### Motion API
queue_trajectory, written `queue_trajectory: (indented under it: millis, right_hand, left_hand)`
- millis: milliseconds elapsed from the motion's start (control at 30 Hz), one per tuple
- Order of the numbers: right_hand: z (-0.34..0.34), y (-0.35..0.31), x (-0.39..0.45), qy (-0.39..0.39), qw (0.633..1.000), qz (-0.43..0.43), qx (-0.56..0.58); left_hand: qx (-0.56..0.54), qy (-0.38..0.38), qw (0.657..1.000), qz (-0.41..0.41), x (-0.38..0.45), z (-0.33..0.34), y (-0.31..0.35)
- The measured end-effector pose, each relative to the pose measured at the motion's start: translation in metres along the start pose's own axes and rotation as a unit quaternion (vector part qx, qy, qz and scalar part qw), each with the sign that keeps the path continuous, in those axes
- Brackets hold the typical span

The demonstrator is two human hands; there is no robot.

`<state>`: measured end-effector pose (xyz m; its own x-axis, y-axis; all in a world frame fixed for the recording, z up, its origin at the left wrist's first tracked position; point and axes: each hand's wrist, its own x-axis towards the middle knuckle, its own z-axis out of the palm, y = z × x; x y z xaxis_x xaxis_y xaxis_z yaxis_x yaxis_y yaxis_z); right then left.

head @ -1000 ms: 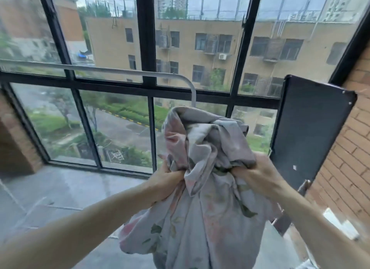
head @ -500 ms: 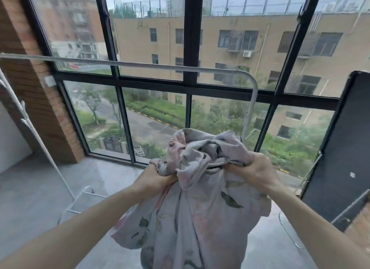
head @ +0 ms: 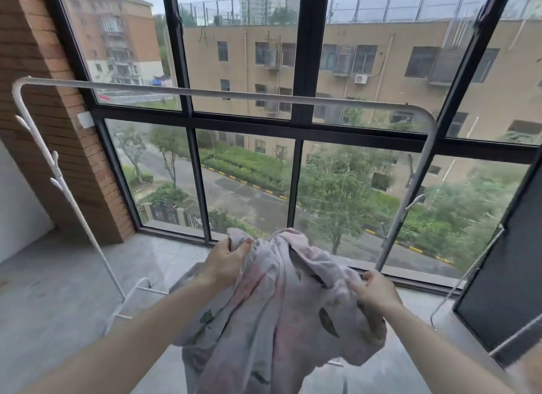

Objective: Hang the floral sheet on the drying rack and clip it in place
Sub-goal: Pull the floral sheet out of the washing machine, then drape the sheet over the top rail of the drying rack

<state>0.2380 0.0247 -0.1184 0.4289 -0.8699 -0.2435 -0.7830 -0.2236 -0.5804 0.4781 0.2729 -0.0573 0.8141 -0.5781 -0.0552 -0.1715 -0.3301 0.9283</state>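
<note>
- The whole white drying rack (head: 223,93) now stands in view before the window (head: 299,129); a second ago only its right end showed.
- The floral sheet (head: 272,311) has dropped lower and hangs bunched below the top bar, not touching it.
- The left hand (head: 227,263) grips a gathered fold, thumb over the cloth.
- The right hand (head: 374,289) has slid outward and pinches an edge lower down.
- The bundle looks to be opening; I'd say hanging hasn't begun, and I see no clips.
</note>
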Motion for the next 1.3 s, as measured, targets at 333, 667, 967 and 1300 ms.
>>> queue_trajectory:
  millis: [333, 667, 967, 1300]
  right_hand:
    - [0.070, -0.122, -0.030, -0.108, 0.971, -0.185, 0.108]
    - [0.112, -0.109, -0.004, -0.214, 0.952, 0.072, 0.205]
    - [0.042, -0.151, -0.028, 0.051, 0.926, -0.202, 0.314]
    - [-0.020, -0.203, -0.078, 0.058, 0.861, -0.354, 0.360]
  left_hand:
    - [0.058, -0.006, 0.996, 0.062, 0.005, -0.020, -0.004]
    - [0.045, 0.007, 0.990, 0.133, -0.011, -0.053, -0.007]
    - [0.086, 0.054, 0.995, -0.005, 0.009, -0.091, -0.067]
    - [0.213, 0.012, 0.974, -0.079, 0.024, -0.097, -0.106]
